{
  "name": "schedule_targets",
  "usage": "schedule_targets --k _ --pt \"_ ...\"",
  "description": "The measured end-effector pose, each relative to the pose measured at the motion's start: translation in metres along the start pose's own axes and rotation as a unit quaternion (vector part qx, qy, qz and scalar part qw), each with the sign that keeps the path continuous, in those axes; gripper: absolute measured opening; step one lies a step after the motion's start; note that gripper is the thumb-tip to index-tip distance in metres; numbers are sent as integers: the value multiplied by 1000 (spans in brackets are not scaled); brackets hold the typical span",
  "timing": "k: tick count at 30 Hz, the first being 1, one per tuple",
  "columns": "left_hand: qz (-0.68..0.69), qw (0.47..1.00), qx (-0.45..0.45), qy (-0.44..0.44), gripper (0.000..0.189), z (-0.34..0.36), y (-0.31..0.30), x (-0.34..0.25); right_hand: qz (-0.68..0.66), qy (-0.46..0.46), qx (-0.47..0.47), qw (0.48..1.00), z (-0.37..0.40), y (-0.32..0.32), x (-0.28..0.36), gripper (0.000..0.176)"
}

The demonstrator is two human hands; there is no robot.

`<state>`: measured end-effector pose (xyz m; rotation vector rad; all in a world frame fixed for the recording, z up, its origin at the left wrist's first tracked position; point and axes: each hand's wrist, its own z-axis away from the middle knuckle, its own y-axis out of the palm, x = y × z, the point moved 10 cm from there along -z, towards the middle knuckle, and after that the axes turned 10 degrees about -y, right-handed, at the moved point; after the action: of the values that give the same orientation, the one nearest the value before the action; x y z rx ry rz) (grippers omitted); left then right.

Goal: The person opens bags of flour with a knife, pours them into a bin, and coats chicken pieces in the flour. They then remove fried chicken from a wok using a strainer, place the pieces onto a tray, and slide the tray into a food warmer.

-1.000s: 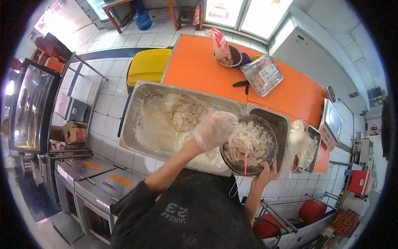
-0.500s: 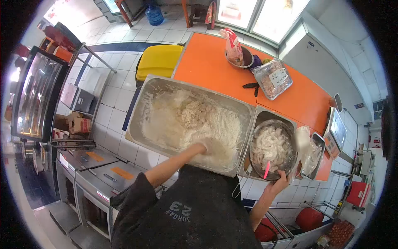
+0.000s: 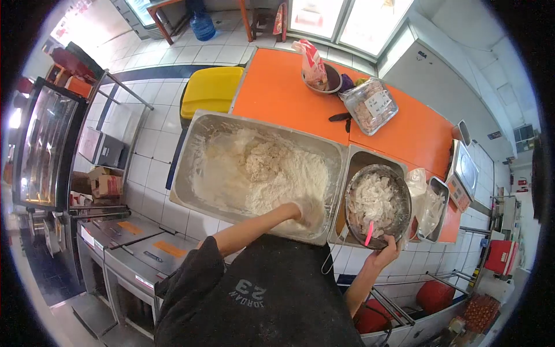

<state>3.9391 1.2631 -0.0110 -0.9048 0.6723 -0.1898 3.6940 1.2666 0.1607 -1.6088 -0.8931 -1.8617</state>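
A large steel tray (image 3: 184, 186) holds white flour (image 3: 306, 170) and a clumped, floury heap (image 3: 266, 162). Down in the flour at its near right corner is my left hand (image 3: 303, 214), smeared by motion and whitened or covered, so its fingers cannot be made out. My right hand (image 3: 388, 251) grips the near rim of a round metal bowl (image 3: 408, 199). Inside the bowl lie pale, wet-looking strips or pieces (image 3: 378, 199) with white flour on top. A pink handle (image 3: 369, 233) sticks up at the bowl's near side. Beneath the bowl is a smaller steel pan (image 3: 361, 157).
On the orange table (image 3: 272, 87) are a wrapped tray of meat (image 3: 373, 107), a black-handled tool (image 3: 341, 117) and a bowl with a plastic bag (image 3: 315, 66). A scale (image 3: 462, 173) and a bagged pan (image 3: 433, 211) stand right. A yellow-lidded bin (image 3: 211, 92) is behind the tray.
My left hand has moved right through the flour, towards the tray's right side. My right hand keeps its hold on the bowl's rim. The whole view has shifted slightly.
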Motion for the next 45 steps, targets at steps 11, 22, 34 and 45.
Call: schedule_targets --k 11,22,34,45 --pt "149 972 -74 -165 46 22 -19 51 11 -24 16 1000 8 17 15 36" --pt "139 973 -48 -180 32 31 -55 9 -7 -24 17 1000 11 28 19 39" --pt "101 946 -199 -234 30 67 -29 120 -15 -19 10 1000 12 14 16 50" --pt "44 979 -147 -132 28 12 29 69 -39 -19 18 999 9 13 6 51"
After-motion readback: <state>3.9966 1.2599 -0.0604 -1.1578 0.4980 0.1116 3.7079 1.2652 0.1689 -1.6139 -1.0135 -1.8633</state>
